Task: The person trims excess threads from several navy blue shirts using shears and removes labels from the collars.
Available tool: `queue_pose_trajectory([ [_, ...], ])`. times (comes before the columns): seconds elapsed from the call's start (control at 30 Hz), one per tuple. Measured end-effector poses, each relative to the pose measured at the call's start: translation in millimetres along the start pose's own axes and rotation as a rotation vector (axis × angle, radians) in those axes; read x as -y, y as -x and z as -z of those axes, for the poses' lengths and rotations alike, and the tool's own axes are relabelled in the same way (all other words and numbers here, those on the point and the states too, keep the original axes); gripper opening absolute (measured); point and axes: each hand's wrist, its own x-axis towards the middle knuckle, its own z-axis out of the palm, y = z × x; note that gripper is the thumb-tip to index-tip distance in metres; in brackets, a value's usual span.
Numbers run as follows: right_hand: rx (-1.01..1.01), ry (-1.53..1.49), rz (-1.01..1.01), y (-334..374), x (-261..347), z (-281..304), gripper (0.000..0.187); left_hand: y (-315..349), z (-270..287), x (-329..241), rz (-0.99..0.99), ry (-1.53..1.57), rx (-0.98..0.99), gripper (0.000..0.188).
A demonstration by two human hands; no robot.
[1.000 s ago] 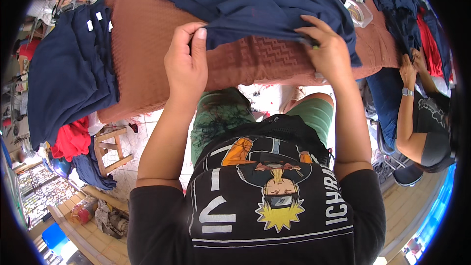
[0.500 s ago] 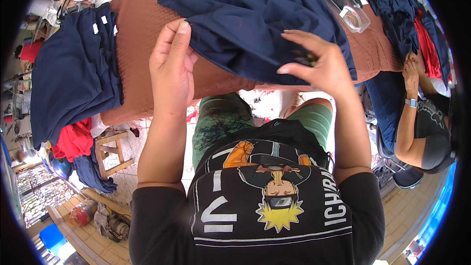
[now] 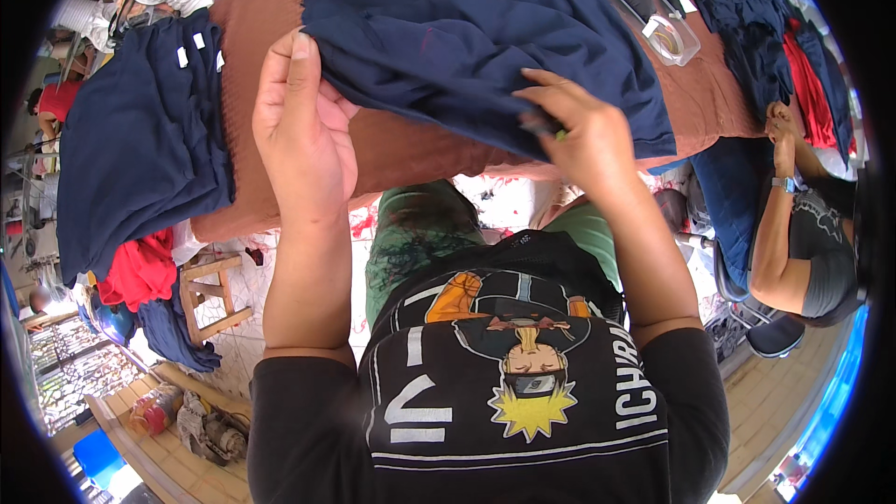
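Left hand pinching navy cloth, creased, loosely spread, right hand holding small blurred object

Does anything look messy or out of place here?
Yes: red scraps litter the pale floor below the brown cover, looking like stray waste. A faint reddish mark also stands out on the navy cloth in the left hand; I can't tell whether it's stain or thread.
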Motion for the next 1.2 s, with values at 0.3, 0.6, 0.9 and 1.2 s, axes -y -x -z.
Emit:
queue_pose_trajectory([
  [0.3, -0.349, -0.901, -0.517, -10.8, -49.6, 99.7, 0.024, 3.8, 12.7, 5.6, 0.067, -0.420, 0.058, 0.014],
  [0.6, -0.181, 0.206, -0.432, -8.6, -101.6, 27.7, 0.045, 9.1, 37.1, 57.0, -0.115, -1.133, 0.148, 0.019],
  [0.9, 0.085, -0.510, -0.321, -3.2, -16.6, -15.5, 0.025, 13.7, -6.7, 94.3, -0.207, -1.276, 0.549, 0.021],
  [1.2, 0.115, -0.729, -0.382, 12.0, -26.4, -34.1, 0.015, 13.7, -5.4, 102.2, -0.028, -1.147, 0.431, 0.011],
])
